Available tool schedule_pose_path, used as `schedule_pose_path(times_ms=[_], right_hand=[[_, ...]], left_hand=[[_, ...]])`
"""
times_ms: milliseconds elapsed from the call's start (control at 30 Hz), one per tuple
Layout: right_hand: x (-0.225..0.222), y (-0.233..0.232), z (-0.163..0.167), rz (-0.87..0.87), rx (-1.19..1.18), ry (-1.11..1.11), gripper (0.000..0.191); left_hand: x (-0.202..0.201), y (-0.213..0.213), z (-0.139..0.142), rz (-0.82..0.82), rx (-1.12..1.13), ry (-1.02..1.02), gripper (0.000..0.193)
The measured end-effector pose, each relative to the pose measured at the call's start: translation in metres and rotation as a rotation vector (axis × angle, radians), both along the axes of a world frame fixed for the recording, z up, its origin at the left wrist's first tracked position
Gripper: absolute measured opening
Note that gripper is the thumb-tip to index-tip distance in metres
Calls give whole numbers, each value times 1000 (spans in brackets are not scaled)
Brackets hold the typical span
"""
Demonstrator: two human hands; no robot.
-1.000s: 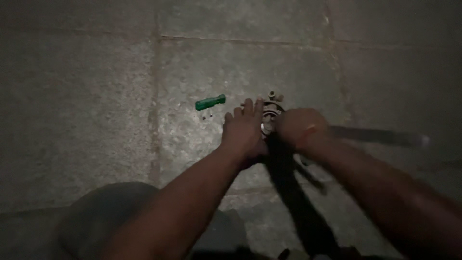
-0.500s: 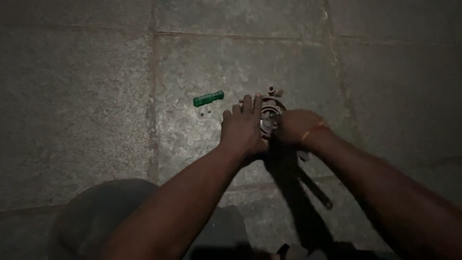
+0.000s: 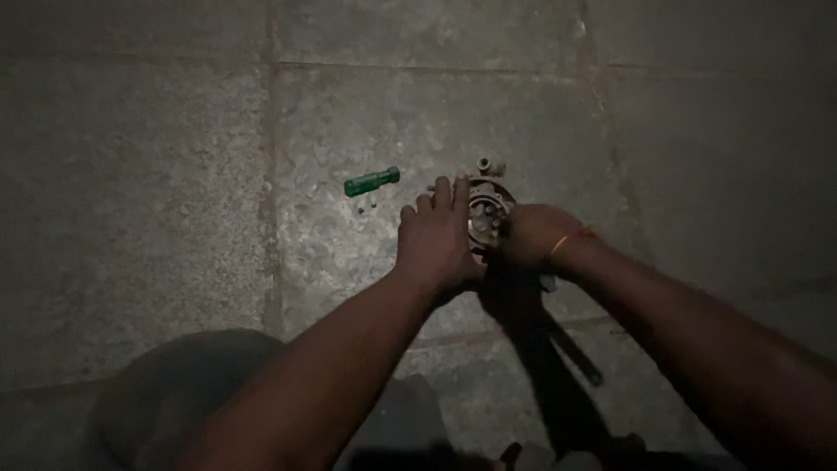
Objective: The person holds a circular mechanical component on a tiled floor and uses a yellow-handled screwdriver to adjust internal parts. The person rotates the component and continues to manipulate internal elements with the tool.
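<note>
Stone floor (image 3: 174,174) is lying dim; the left hand (image 3: 438,240), fingers spread, is pressing the round metal part (image 3: 485,209), while the right hand (image 3: 527,235), now nearer, is gripping a long dark tool (image 3: 571,349) trailing toward five o'clock.

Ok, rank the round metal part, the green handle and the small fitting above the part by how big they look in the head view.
1. Round metal part, largest, though both hands partly cover it.
2. Green handle, clearly smaller.
3. Small fitting, smallest.
All lie on the stone floor at similar distance, so the order looks reliable.
</note>
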State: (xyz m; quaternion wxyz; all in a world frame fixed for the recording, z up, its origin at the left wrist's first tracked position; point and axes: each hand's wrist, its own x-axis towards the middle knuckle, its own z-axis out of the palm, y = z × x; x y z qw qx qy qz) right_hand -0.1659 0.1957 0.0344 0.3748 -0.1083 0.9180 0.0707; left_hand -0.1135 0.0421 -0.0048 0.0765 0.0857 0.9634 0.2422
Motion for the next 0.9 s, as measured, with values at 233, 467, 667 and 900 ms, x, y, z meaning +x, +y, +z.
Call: schedule_pose_path(times_ms=[233, 467, 667, 900], right_hand=[[10, 24, -18, -647, -378, -51, 40], [5, -8, 17, 82, 90, 9, 43], [3, -4, -11, 48, 40, 20, 42], [6, 6, -36, -227, -97, 128, 46]], left_hand=[[-1, -7, 13, -51, -46, -115, 141], [0, -1, -4, -1, -12, -20, 124], [-3, 5, -20, 3, -30, -3, 108], [8, 9, -19, 134, 91, 44, 110]])
